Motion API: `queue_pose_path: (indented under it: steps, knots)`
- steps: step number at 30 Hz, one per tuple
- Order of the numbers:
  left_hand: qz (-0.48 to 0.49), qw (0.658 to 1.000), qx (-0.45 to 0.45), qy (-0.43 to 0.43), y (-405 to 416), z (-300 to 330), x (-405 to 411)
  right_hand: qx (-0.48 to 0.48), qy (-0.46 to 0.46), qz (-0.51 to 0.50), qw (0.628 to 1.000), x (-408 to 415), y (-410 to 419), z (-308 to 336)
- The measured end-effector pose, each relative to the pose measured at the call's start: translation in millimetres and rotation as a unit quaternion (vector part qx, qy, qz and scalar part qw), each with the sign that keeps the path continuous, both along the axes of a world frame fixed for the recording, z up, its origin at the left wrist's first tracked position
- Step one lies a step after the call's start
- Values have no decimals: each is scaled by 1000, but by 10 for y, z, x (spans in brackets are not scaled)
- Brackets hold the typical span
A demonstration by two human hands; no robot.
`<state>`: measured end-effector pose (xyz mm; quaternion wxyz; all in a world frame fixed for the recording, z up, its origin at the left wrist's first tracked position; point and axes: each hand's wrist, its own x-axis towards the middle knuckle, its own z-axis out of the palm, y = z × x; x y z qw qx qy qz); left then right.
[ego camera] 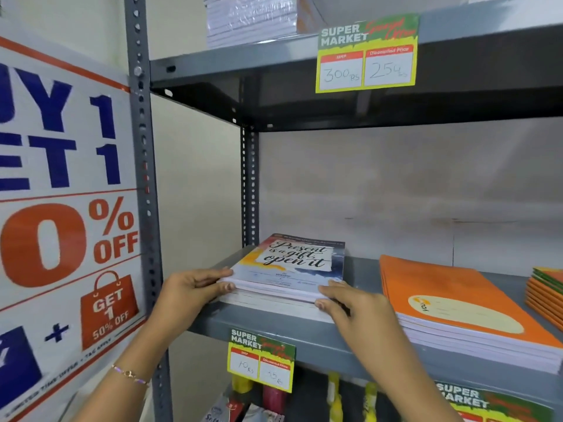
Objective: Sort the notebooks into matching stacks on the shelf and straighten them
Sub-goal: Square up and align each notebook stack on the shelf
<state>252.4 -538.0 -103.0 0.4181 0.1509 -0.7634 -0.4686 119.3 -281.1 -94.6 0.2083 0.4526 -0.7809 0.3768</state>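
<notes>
A stack of notebooks with a "Present is a gift, open it" cover lies at the left end of the grey shelf. My left hand grips the stack's front left corner, thumb under the top books. My right hand presses on its front right corner, fingers along the edge. To the right lies a taller stack of orange notebooks, slightly fanned. A third pile of orange and green notebooks shows at the right edge, partly cut off.
A grey upright post stands left of the shelf, with a large sale poster on the wall beyond. Price tags hang on the shelf lips. The upper shelf holds wrapped white books. Bottles show below.
</notes>
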Motion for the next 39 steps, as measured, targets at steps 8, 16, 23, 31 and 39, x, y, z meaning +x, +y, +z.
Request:
queue_pose_path:
  steps: [8,16,23,31,39]
  knots:
    - [32,999,7,23,26,-12,-18,4,2,-21,1000,102,43,44]
    - [25,1000,-7,6,17,0,27,-35,-13,-59,998,118,74,53]
    - [20,1000,-3,2,40,21,12,-15,-41,-73,996,45,31,22]
    - [27,999,5,-19,26,43,-3,-40,-51,-57,996,23,20,6]
    - [19,999,18,-32,43,53,2,-54,-53,-58,995,8,6,-12]
